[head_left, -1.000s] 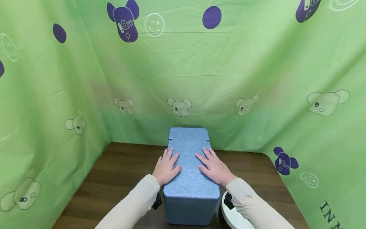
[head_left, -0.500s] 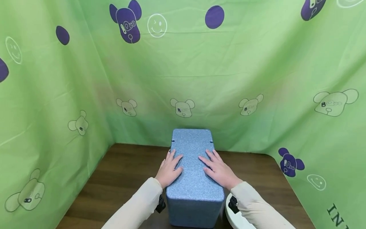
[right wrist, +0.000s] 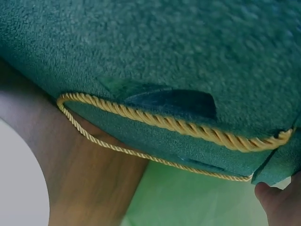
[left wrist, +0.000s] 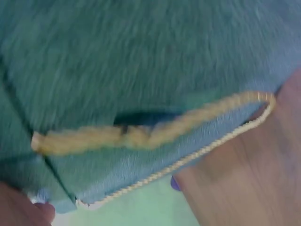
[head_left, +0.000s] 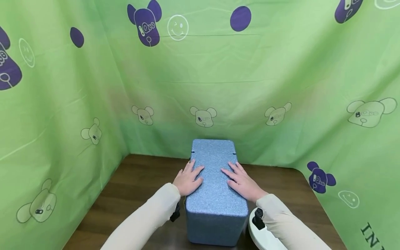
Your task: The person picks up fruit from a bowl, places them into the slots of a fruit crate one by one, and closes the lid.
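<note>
A long blue fabric-covered box stands upright on the table. My left hand rests on the left edge of its top, fingers spread forward. On the opposite edge lies my right hand, its fingers also spread and pointing inward. Neither hand grips anything that I can see. Twisted gold rope handles hang along the box's sides: one rope, blurred, in the left wrist view, the other rope sharp in the right wrist view. Behind the right rope is a dark slot in the side wall.
A white round object, partly hidden by the right sleeve, stands close to the box's right front corner. The dark wooden table extends on both sides. Green printed cloth hangs behind and around it.
The head view has turned slightly left, so everything sits further right in it. Both hands stay on the box top; the left one has slid a little forward.
</note>
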`<state>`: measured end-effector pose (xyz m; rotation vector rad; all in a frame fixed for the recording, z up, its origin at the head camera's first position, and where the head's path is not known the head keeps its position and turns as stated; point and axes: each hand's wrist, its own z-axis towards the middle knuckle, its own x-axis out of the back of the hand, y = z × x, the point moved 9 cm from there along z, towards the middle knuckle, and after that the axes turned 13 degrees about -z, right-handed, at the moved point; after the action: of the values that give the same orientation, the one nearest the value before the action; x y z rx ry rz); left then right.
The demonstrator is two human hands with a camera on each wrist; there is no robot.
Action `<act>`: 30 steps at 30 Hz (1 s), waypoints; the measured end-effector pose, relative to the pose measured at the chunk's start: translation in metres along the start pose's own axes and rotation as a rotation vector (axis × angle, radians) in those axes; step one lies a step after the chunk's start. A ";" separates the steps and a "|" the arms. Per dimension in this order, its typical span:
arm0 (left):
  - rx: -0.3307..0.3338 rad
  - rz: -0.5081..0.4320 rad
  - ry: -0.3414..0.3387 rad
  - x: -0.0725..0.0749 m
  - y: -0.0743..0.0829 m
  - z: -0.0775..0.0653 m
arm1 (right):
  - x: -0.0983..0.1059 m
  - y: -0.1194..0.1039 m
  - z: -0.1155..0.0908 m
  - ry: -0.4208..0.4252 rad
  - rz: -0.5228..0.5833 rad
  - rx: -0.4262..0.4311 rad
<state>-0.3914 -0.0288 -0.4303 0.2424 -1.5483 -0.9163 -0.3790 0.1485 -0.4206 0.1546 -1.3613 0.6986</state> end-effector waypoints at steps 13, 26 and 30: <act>-0.013 0.207 -0.110 0.012 0.000 0.025 | 0.009 0.016 0.025 -0.095 -0.154 0.021; 0.051 0.105 -0.068 0.007 -0.005 0.041 | 0.005 0.026 0.037 -0.086 -0.203 -0.032; 0.072 0.104 -0.033 0.009 -0.006 0.043 | 0.003 0.024 0.041 -0.080 -0.256 -0.027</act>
<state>-0.4348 -0.0215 -0.4243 0.1968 -1.6112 -0.7881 -0.4266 0.1485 -0.4151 0.3318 -1.3964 0.4633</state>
